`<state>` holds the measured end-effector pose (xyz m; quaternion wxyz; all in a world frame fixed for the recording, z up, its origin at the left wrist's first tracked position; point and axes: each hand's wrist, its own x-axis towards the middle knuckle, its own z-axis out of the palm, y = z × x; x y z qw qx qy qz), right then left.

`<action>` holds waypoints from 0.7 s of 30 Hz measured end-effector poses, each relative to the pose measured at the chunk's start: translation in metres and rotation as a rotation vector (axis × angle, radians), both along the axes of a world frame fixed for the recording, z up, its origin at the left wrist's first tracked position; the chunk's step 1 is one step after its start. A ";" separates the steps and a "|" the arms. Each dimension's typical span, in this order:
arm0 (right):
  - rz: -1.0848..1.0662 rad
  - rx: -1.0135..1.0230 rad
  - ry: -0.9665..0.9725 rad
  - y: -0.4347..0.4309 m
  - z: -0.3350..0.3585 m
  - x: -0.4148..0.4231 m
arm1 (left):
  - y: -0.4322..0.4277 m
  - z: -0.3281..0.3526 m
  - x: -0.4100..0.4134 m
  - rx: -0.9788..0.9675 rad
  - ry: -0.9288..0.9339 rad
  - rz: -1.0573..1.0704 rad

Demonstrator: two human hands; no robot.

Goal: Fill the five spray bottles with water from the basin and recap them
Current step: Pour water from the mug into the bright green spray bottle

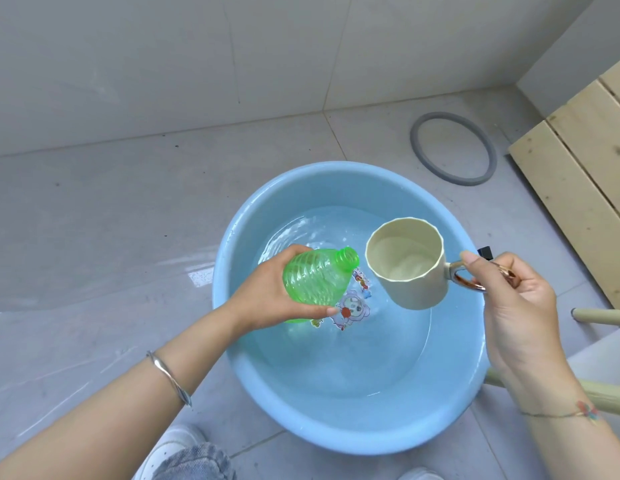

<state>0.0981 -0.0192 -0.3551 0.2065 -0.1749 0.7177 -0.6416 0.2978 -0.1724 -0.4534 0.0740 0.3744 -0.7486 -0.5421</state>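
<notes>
A light blue basin of water sits on the tiled floor. Over it my left hand grips a green ribbed spray bottle, uncapped, tilted with its open neck pointing up and right. My right hand holds a cream mug by its metallic handle; the mug holds water and is tipped slightly toward the bottle's mouth, a short gap apart. No water stream is visible. A cartoon picture shows on the basin's bottom. No other bottles or caps are in view.
A grey rubber ring lies on the floor behind the basin. Pale wooden slats stand at the right. Cream furniture legs and a small black object are beside the basin's right rim. My shoe and jeans show at the bottom.
</notes>
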 end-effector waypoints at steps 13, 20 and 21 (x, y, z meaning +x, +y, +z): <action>0.093 0.166 0.364 -0.007 0.023 0.014 | 0.001 0.001 0.000 0.000 -0.010 -0.012; 0.119 0.180 0.495 -0.010 0.027 0.014 | 0.001 0.001 0.000 -0.009 -0.008 -0.011; 0.123 0.178 0.509 -0.011 0.027 0.014 | 0.001 0.001 0.000 -0.007 -0.007 -0.011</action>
